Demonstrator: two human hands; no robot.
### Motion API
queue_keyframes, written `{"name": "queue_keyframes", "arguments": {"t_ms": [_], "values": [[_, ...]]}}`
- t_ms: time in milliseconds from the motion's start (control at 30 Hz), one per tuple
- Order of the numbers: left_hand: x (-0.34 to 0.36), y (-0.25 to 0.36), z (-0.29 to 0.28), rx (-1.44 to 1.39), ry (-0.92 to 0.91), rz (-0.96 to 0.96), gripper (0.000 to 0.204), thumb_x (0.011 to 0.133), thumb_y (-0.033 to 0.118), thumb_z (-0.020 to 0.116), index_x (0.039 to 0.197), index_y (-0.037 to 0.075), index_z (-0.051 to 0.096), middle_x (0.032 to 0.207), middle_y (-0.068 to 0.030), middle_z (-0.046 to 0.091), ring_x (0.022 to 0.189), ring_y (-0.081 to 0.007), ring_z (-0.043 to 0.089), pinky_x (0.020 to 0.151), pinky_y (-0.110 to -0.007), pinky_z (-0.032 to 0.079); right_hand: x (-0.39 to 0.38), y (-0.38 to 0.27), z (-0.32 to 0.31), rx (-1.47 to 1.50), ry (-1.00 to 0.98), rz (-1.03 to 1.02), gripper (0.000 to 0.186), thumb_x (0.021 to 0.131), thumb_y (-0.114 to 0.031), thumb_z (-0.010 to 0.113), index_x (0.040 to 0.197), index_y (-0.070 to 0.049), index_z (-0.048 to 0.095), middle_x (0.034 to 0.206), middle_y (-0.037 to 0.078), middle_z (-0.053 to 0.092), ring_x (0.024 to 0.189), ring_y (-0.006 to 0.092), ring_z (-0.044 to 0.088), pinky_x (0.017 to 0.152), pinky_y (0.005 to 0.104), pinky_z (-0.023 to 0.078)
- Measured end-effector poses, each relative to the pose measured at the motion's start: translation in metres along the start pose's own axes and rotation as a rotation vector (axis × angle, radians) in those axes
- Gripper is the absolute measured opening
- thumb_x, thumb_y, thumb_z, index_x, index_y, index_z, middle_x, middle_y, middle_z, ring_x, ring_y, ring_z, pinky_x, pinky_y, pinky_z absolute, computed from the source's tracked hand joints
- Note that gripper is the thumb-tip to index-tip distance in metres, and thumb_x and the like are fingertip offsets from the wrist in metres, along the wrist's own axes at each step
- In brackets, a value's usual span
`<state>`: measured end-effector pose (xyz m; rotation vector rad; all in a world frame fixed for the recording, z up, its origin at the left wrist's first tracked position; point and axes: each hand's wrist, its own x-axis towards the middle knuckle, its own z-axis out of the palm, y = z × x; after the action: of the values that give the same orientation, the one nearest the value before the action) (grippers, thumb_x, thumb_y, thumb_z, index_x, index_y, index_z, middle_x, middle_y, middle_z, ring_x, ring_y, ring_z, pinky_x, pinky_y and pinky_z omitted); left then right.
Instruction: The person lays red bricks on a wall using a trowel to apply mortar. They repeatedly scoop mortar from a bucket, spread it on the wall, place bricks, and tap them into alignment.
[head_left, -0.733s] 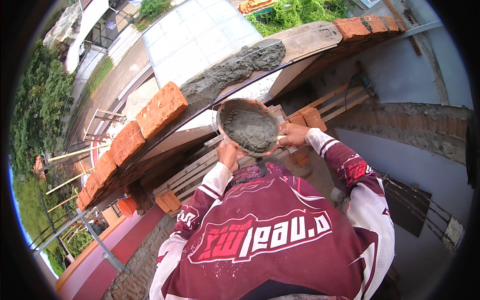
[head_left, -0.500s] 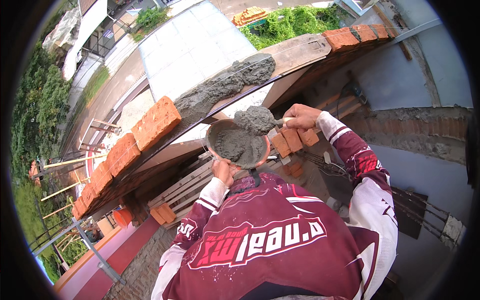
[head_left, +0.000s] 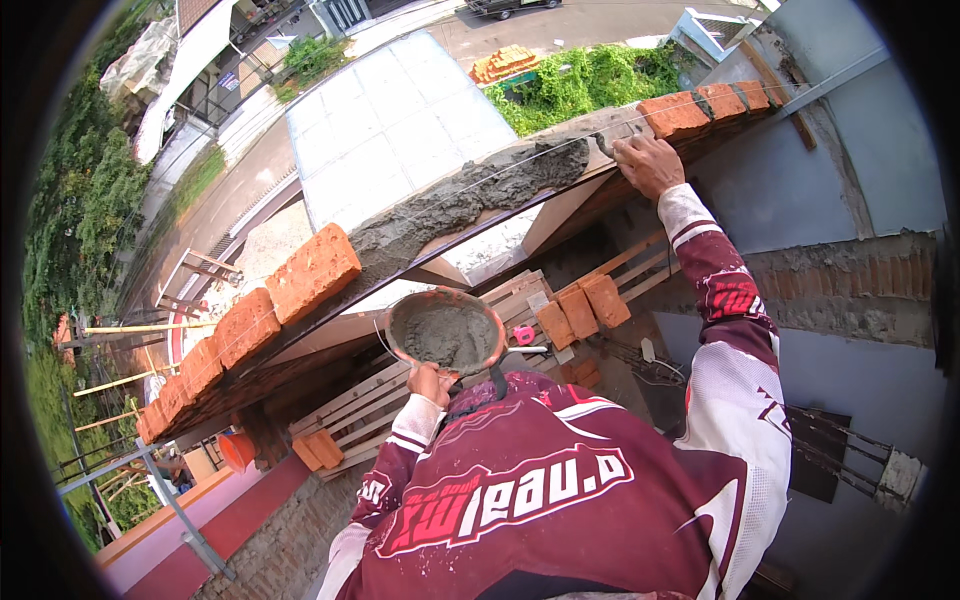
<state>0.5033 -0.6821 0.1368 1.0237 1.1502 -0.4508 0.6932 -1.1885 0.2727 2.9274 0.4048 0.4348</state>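
A pale roof [head_left: 385, 110] spreads beyond the work, below and behind it. In front of it a ledge [head_left: 620, 120] curves across, from lower left to upper right. Planks [head_left: 370, 415] lie in slatted rows under the ledge. The person's maroon and white shirt [head_left: 590, 535] fills the lower middle. A thick, lumpy strip of wet mortar [head_left: 480, 190] lies on the ledge, between two runs of orange bricks: the left run [head_left: 312, 270] and the right run [head_left: 675, 115]. The bowl [head_left: 447, 365], round with an orange rim, hangs over the planks and holds more grey mortar. Three loose bricks [head_left: 577, 312] sit side by side, to the right of the bowl. The right hand [head_left: 650, 165] is above the ledge, near the mortar's right end and just beside the right run; its fingers are closed around the trowel [head_left: 601, 146]. The left hand [head_left: 428, 384] is clamped on the bowl's near rim. Only the trowel's dark, bent neck shows clearly; I cannot make out its blade. A small pink tape measure [head_left: 523, 335] lies just right of the bowl.
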Motion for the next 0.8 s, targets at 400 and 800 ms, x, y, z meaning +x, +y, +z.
{"name": "queue_keyframes", "arguments": {"t_ms": [400, 800], "values": [[0.002, 0.002, 0.036, 0.239, -0.021, 0.184, 0.014, 0.080, -0.005, 0.049, 0.092, 0.002, 0.046, 0.079, -0.0129, 0.052, 0.062, -0.0245, 0.057, 0.053, -0.042, 0.055, -0.066, -0.216, -0.012, 0.405, -0.757, -0.038, 0.025, 0.086, -0.030, 0.060, 0.090, -0.007, 0.069, 0.090, 0.017, 0.072, 0.082, 0.0342, 0.071, 0.070, 0.0443, 0.058], [0.011, 0.020, 0.067, 0.720, -0.166, 0.396, 0.015, 0.075, 0.010, 0.062, 0.069, 0.004, 0.050, 0.062, -0.0068, 0.055, 0.059, -0.0167, 0.053, 0.055, -0.036, 0.043, -0.151, -0.298, 0.079, 1.065, -1.133, 0.241, 0.036, 0.084, -0.033, 0.066, 0.091, 0.002, 0.070, 0.076, 0.021, 0.068, 0.074, 0.0358, 0.068, 0.071, 0.0452, 0.050]]}}
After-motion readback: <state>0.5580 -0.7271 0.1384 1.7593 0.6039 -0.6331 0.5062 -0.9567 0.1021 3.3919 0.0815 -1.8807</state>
